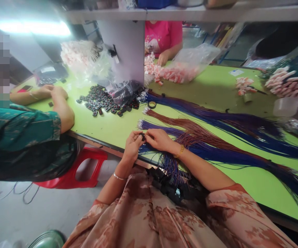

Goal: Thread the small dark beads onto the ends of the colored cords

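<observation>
Near the table's front edge, my left hand pinches a small black connector housing between thumb and fingers. My right hand meets it from the right, its fingertips closed together against the housing; whatever lies in them is too small to tell. Beneath and beside my right wrist run brown wires and blue wires, their metal-tipped ends lying just beyond my hands. Blue and brown wires with black connectors hang over the edge onto my lap.
Loose black housings form a pile at the left back, by a plastic bag. A black tape roll lies near another wire bundle. Co-workers' hands are at left and across. A red stool stands at left.
</observation>
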`<state>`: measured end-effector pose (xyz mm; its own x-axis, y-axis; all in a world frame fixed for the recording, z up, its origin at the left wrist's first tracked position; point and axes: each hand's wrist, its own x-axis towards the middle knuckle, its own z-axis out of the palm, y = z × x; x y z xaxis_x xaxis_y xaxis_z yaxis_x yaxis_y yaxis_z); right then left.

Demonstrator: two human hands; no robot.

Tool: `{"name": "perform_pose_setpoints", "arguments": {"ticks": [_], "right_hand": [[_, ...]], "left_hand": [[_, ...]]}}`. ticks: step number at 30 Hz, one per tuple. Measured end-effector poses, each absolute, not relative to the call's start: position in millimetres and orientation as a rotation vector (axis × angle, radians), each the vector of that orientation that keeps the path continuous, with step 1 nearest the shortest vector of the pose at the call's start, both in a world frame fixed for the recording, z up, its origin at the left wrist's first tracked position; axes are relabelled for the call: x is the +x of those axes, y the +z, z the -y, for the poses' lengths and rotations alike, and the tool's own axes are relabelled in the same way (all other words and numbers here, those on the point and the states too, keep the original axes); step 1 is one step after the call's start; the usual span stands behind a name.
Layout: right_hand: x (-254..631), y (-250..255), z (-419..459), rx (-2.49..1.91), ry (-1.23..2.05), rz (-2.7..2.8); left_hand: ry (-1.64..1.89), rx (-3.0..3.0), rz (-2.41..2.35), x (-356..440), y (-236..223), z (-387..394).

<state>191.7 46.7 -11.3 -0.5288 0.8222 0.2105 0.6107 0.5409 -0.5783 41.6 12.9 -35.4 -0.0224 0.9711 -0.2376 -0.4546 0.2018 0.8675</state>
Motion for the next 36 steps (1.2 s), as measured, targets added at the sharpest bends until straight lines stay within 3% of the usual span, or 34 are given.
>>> {"name": "perform_pose_setpoints", "arguments": {"ticks": [6,9,12,15,19,23,26,31,36], "right_hand": [[189.7,-10.2,-44.7,-1.196,0.602,2.34],[194.5,-1.0,-49.1,-1.133,0.769,2.316],[203.6,11.4,-58.8,-1.095,1.057,2.176],[206.0,13.8,-64.6,-1.106,1.173,2.1],[193.9,-0.3,-56.9,-1.115,0.929,2.339],[184.1,-12.4,-46.2,-1.198,0.688,2.509],[185.5,-14.3,-43.8,-1.206,0.641,2.593],[191.2,-10.6,-42.7,-1.247,0.623,2.733],[191.7,-2.7,-40.5,-1.222,0.6,2.817]], "left_hand": [[1.289,0.655,-1.052,41.9,-34.7,-13.4],[1.333,0.76,-1.086,45.4,-28.9,-1.8],[1.45,1.087,-1.132,54.3,-18.0,26.2],[1.185,1.733,-0.783,71.8,-13.2,58.4],[0.625,2.429,-0.198,101.1,-25.8,82.8],[0.693,2.617,-0.089,109.3,-34.8,82.6],[0.934,2.513,-0.297,86.8,-27.4,58.6],[1.389,1.954,-1.393,10.3,-19.6,-46.0],[1.134,1.92,-1.877,-46.5,-38.6,-138.0]]}}
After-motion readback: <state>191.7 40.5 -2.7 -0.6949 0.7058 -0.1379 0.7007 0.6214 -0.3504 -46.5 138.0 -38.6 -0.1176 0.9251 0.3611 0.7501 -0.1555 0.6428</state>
